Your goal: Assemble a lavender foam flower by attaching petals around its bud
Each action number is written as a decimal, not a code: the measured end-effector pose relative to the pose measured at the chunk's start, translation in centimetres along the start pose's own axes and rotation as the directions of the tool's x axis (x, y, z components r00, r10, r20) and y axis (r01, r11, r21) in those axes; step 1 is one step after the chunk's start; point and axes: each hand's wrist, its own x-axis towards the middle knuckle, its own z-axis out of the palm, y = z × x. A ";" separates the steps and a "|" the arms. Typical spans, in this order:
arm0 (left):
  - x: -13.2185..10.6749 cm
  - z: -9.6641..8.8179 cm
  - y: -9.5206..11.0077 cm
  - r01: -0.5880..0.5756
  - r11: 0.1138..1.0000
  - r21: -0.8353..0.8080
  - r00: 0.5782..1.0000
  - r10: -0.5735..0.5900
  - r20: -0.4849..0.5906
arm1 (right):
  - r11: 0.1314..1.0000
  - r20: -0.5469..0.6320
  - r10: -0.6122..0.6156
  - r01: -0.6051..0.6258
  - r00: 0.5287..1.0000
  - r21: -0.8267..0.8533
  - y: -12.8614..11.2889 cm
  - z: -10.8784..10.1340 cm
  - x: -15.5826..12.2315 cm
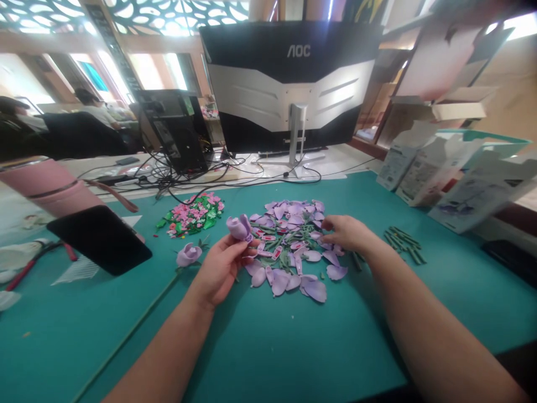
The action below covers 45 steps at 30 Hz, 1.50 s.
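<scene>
My left hand [220, 267] is closed round a purple flower bud [239, 227], held upright above the teal mat [268, 341]. My right hand [348, 232] rests on the right side of a heap of loose purple petals [293, 246], its fingers curled down into the pieces; what they pinch I cannot make out. A finished purple bud on a green stem [188, 254] lies on the mat just left of my left hand. Small pink-labelled bits are mixed in among the petals.
A pile of pink and green pieces [193, 215] lies at the back left. Green stems [403, 240] lie to the right. A black phone [98, 238] leans on a pink bottle [50, 187]. A monitor [289, 84], cables and white boxes [457, 173] line the back.
</scene>
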 end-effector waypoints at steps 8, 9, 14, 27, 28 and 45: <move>0.1 -0.2 -0.1 0.005 1.000 0.004 1.000 -0.005 0.012 | 1.000 0.068 0.027 -0.027 0.997 0.002 -0.6 0.3 0.1; 0.1 -0.2 -0.1 0.006 1.000 0.004 1.000 -0.006 0.014 | 1.000 0.063 0.026 -0.027 0.998 0.011 -0.7 0.3 0.1; 0.1 0.0 -0.2 0.012 1.000 0.000 1.000 -0.012 0.015 | 0.993 0.058 -0.006 -0.001 0.998 0.119 -0.3 0.0 0.2; 0.0 0.0 -0.7 0.023 1.000 -0.020 0.999 -0.022 0.048 | 0.651 -0.321 -0.157 0.343 0.934 0.678 -4.0 1.1 -1.3; 0.0 0.0 -0.8 0.020 1.000 -0.021 0.998 -0.019 0.053 | 0.633 -0.325 -0.169 0.355 0.930 0.688 -4.7 1.1 -1.8; -0.2 0.4 -0.9 0.002 1.000 0.004 0.996 -0.002 0.088 | 0.569 -0.635 -0.468 0.759 0.614 0.315 -9.9 2.7 -5.0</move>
